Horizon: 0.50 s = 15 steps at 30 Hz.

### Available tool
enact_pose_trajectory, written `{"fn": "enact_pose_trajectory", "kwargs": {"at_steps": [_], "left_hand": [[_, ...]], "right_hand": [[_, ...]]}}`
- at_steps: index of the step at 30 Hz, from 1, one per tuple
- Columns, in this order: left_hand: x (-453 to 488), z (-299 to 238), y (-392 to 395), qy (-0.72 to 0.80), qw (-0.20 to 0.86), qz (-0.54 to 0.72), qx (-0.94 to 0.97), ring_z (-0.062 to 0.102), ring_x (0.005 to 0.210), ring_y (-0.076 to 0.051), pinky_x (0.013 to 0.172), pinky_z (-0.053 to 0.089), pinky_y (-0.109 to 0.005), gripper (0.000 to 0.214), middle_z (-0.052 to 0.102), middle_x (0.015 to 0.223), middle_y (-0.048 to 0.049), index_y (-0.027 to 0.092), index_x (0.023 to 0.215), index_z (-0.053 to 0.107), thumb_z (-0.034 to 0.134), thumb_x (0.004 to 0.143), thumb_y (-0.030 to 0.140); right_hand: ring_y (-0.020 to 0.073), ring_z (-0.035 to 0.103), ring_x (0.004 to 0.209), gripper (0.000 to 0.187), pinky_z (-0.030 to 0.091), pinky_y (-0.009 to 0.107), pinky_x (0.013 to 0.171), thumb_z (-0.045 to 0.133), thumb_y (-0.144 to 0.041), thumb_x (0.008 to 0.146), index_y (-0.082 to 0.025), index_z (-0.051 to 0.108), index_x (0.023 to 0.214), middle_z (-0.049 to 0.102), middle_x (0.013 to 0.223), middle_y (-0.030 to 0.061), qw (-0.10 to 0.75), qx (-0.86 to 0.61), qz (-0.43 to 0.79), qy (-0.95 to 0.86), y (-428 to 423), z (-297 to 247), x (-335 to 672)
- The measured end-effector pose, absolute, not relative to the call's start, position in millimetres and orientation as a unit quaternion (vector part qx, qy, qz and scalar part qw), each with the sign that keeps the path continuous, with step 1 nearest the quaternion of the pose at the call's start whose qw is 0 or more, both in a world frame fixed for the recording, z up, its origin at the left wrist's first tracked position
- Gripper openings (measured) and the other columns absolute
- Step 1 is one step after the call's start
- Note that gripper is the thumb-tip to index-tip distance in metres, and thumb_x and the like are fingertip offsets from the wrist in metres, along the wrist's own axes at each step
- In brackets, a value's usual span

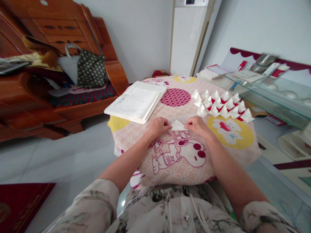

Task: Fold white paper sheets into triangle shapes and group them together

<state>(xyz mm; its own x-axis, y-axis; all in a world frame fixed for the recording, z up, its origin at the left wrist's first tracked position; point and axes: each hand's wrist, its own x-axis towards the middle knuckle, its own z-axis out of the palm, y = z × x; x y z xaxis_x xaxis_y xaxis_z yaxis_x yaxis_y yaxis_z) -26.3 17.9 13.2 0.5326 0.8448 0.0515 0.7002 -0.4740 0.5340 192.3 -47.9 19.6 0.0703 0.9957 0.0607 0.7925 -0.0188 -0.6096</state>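
A small white folded paper triangle [177, 125] lies on the pink cartoon-print cloth [179, 161] that covers a small table. My left hand [159, 125] pinches its left corner with closed fingers. My right hand [197, 125] pinches its right corner the same way. Just beyond my right hand, several finished white and red folded paper pieces [222, 107] stand in rows. A stack of white paper sheets [136, 102] lies at the far left of the cloth.
A wooden bench [60, 74] with a dotted handbag [90, 68] stands at left. A glass-topped table [274, 90] with papers and tins runs along the right. A white floor-standing unit [188, 38] stands in the corner. A red mat [19, 204] lies at lower left.
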Motion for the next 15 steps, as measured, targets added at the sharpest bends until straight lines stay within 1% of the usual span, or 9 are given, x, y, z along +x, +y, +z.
{"fn": "enact_pose_trajectory", "kwargs": {"at_steps": [5, 15], "left_hand": [[-26.3, 14.4, 17.0, 0.465, 0.211, 0.144, 0.848, 0.059, 0.066, -0.014, 0.066, 0.042, -0.026, 0.017, 0.072, 0.075, -0.004, 0.016, 0.08, 0.077, 0.071, 0.081, 0.032], [-25.2, 10.3, 17.0, 0.454, 0.195, 0.146, 0.857, 0.061, 0.071, -0.016, 0.068, 0.044, -0.027, 0.015, 0.071, 0.077, -0.0052, 0.015, 0.081, 0.076, 0.071, 0.081, 0.029]], "right_hand": [[0.0116, 0.05, 0.054, 0.015, 0.033, 0.025, 0.055, 0.066, -0.02, 0.071, -0.015, 0.066, 0.057, 0.055, 0.052, -0.003, 0.234, -0.705, 0.195, -0.64, -48.8, 24.1, 187.6], [0.0118, 0.051, 0.054, 0.013, 0.036, 0.024, 0.056, 0.069, -0.018, 0.071, -0.015, 0.069, 0.058, 0.057, 0.052, -0.0021, 0.23, -0.711, 0.169, -0.643, -47.6, 22.5, 185.2]]}}
